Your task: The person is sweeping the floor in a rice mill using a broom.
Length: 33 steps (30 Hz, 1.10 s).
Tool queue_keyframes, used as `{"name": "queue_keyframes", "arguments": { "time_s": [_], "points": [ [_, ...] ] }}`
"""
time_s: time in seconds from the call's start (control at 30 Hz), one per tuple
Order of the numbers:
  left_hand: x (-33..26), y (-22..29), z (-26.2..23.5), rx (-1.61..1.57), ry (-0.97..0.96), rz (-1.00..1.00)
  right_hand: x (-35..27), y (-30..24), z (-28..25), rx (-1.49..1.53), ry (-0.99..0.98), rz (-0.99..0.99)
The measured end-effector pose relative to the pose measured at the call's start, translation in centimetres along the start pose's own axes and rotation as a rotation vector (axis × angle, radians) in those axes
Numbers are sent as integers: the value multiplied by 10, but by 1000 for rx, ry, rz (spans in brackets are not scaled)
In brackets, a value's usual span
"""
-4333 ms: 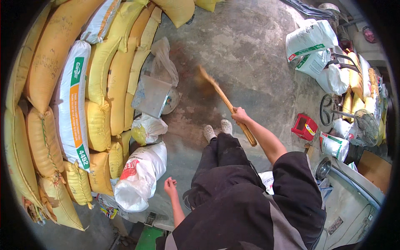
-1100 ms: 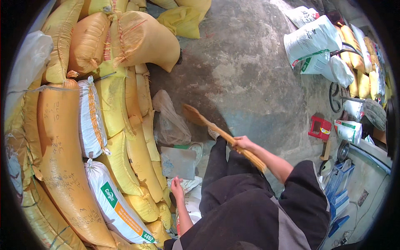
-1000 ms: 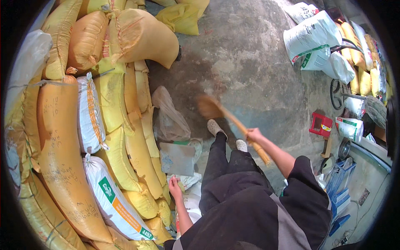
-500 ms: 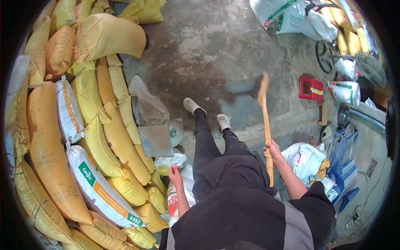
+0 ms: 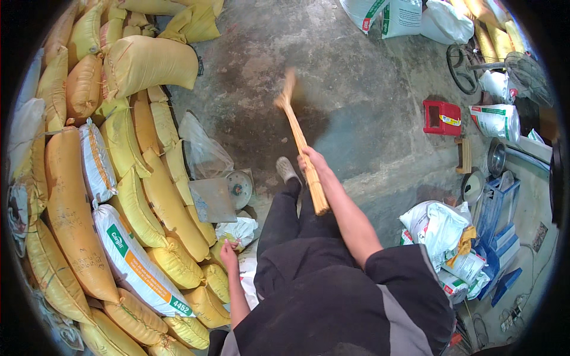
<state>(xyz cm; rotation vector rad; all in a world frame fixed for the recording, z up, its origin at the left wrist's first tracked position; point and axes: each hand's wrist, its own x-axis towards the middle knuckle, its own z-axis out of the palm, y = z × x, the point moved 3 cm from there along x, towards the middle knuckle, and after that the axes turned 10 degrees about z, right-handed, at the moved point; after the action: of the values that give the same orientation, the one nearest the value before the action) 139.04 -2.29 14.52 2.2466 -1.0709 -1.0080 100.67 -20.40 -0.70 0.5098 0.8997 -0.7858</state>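
My right hand (image 5: 313,164) is wrapped round the bundled stalks of a straw-coloured stick broom (image 5: 300,133), close to its butt end. The broom points forward over the floor in front of my legs, its far tip blurred by motion. My left hand (image 5: 229,255) hangs beside my left thigh, with its fingers loosely curled, slightly apart, and nothing visible in them. Below and beside it are a white plastic bag (image 5: 237,230) and yellow sacks (image 5: 217,282).
Stacked full yellow sacks (image 5: 77,219) line the left side, with a dial scale (image 5: 238,188) by them. To the right are a red plastic stool (image 5: 442,117), a pile of white bags (image 5: 436,228), a blue metal frame (image 5: 502,219) and a fan (image 5: 528,77). White sacks (image 5: 404,18) stand ahead.
My right hand has swung the broom leftward and forward, from beside my right hip to in front of my legs. My left hand has dropped slightly left. The view has shifted a little.
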Motion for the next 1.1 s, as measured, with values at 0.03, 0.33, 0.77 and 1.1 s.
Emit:
{"name": "queue_keyframes", "arguments": {
  "time_s": [0.03, 0.33, 0.77, 1.1],
  "points": [
    [4, 15, 3, 34, -3, 56, 7, -10, 9, 108, -15, 25],
    [-16, 26, 4, -40, 41, 191, -153, 50, -72, 92, 306, -205],
    [-61, 20, 33, -62, -32, 122, -27, 27, -59, 56, -181, 188],
    [-113, -47, 51, -165, 59, 116, -222, 83, -101, -715, 150, 115]
  ]
}}
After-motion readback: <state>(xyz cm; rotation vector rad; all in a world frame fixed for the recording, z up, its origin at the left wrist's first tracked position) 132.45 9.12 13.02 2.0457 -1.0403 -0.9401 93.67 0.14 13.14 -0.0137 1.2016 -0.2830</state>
